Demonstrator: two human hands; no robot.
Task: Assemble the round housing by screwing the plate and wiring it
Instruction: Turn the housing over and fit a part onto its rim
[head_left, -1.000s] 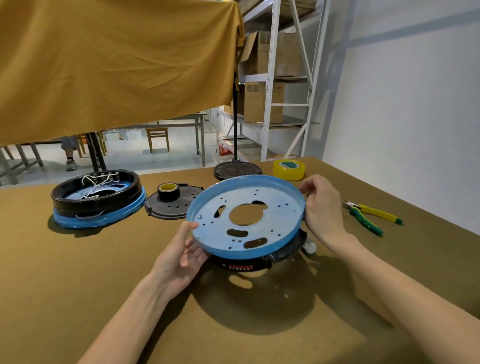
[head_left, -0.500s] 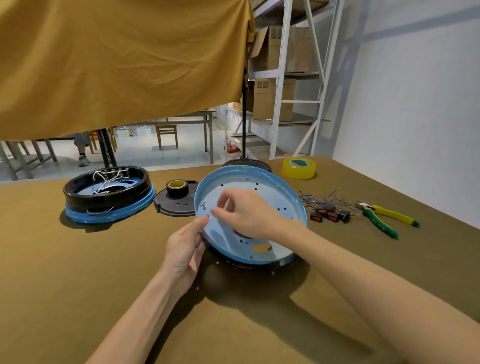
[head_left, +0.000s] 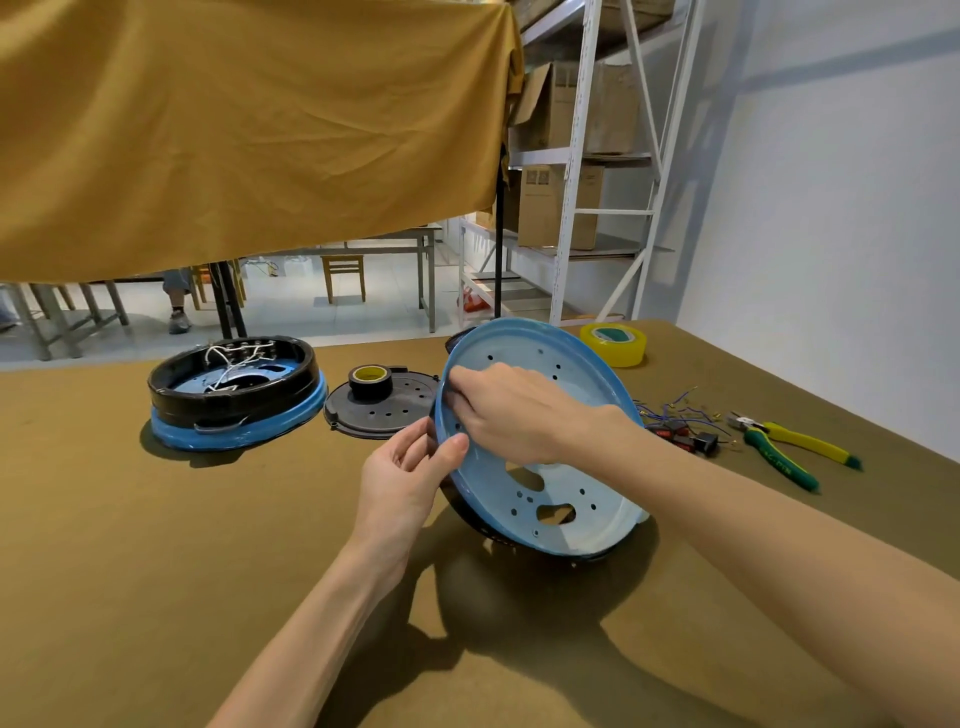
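A round housing with a light-blue metal plate (head_left: 571, 499) full of holes is tipped up steeply on its lower black edge, facing me. My left hand (head_left: 410, 473) grips its left rim, thumb on the inner face. My right hand (head_left: 498, 410) reaches across the plate and its fingertips pinch at a spot near the upper-left rim; whatever they hold is too small to see. A bundle of blue wires with black and red connectors (head_left: 680, 426) lies to the right of the housing.
A second black-and-blue housing with white wires (head_left: 234, 395) sits at the left. A black perforated lid (head_left: 384, 410) carries a roll of black tape (head_left: 370, 381). Yellow tape roll (head_left: 614, 343) at the back, green-yellow pliers (head_left: 779, 447) at the right. A mustard cloth hangs above.
The housing has tipped up from nearly flat to steep. My right hand left the right rim and crossed over to the upper-left of the plate. My left hand stayed on the left rim.
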